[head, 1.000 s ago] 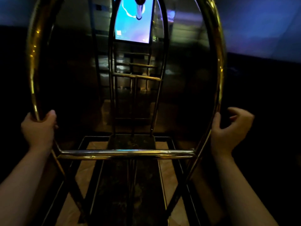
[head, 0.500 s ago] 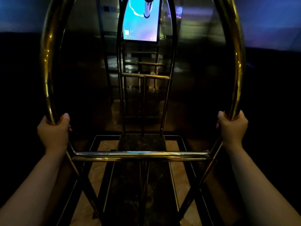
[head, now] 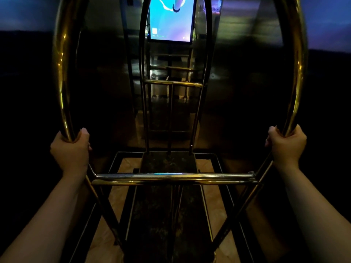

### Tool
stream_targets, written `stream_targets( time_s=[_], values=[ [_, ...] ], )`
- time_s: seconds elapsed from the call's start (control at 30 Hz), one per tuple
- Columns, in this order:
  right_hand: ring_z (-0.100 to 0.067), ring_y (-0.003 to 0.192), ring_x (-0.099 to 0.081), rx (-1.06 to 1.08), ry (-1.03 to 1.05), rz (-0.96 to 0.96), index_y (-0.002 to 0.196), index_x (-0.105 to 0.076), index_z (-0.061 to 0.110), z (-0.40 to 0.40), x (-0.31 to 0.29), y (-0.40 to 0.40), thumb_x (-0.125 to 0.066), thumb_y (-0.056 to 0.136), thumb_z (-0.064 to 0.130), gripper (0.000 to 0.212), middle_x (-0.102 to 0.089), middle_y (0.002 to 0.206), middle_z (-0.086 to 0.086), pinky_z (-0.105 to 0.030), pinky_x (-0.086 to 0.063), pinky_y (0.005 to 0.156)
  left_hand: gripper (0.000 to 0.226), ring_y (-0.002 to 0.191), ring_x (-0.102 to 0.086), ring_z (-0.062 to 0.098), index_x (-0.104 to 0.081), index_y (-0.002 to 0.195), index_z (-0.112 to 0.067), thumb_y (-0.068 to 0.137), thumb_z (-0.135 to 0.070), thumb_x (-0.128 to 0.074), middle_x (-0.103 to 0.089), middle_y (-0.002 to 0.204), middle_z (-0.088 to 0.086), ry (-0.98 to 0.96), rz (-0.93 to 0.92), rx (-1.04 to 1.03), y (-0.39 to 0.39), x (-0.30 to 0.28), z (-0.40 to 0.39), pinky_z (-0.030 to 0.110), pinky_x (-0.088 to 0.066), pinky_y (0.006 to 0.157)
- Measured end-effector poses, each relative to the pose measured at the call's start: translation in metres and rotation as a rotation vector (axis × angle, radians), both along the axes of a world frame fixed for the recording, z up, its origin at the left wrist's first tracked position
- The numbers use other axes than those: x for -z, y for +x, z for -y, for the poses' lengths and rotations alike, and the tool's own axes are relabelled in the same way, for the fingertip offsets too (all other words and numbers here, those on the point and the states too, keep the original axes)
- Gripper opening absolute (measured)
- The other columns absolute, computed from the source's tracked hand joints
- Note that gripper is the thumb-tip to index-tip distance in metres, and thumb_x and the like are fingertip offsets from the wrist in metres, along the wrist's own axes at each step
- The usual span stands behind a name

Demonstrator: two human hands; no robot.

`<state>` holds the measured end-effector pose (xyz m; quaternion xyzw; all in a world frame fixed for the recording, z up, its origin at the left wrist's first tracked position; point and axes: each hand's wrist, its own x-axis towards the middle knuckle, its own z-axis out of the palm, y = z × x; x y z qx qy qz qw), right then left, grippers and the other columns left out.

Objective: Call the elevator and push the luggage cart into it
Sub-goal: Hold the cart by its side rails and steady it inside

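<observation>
A brass luggage cart (head: 172, 178) fills the view, its near arch curving up on both sides and a horizontal bar crossing between them at waist height. My left hand (head: 71, 150) is wrapped around the left tube of the arch. My right hand (head: 286, 145) grips the right tube at about the same height. The cart's dark deck (head: 167, 215) carries nothing. Its far arch (head: 172, 83) stands close to a dark reflective elevator wall (head: 237, 92), which mirrors the cart's bars.
A lit blue screen (head: 171, 21) hangs on the wall ahead, above the far arch. The floor has tan marble tiles with black borders (head: 210, 202). Both sides of the space are very dark.
My right hand, open beside the right tube a second ago, has closed around it. The view has shifted so the cart sits more centred and slightly closer to the wall.
</observation>
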<state>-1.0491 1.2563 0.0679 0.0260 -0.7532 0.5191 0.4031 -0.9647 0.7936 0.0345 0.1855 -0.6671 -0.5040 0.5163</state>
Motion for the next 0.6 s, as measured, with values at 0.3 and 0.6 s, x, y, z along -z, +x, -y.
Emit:
stream_targets(
  time_s=[0.3,0.6],
  values=[
    [-0.025,0.054,-0.060,0.006,-0.026,0.022,0.073,-0.047,0.035,0.003,0.000,-0.016,-0.059,0.076,0.035,0.012,-0.059,0.056,0.005,-0.052,-0.053,0.056,0.020,0.055,-0.058,0.006,-0.049,0.074,-0.034,0.090,-0.028,-0.059,-0.056,0.064,-0.005,-0.045,0.015,-0.034,-0.007,0.000,0.001,0.031,-0.051,0.055],
    [-0.010,0.048,-0.057,0.028,-0.015,-0.013,0.072,-0.047,0.037,0.002,0.004,-0.011,-0.059,0.082,0.028,0.018,-0.059,0.054,0.006,-0.043,-0.051,0.051,0.021,0.052,-0.057,0.003,-0.049,0.073,-0.033,0.090,-0.028,-0.059,-0.055,0.063,-0.004,-0.030,-0.015,-0.056,-0.007,0.001,0.002,0.030,-0.051,0.055]
  ],
)
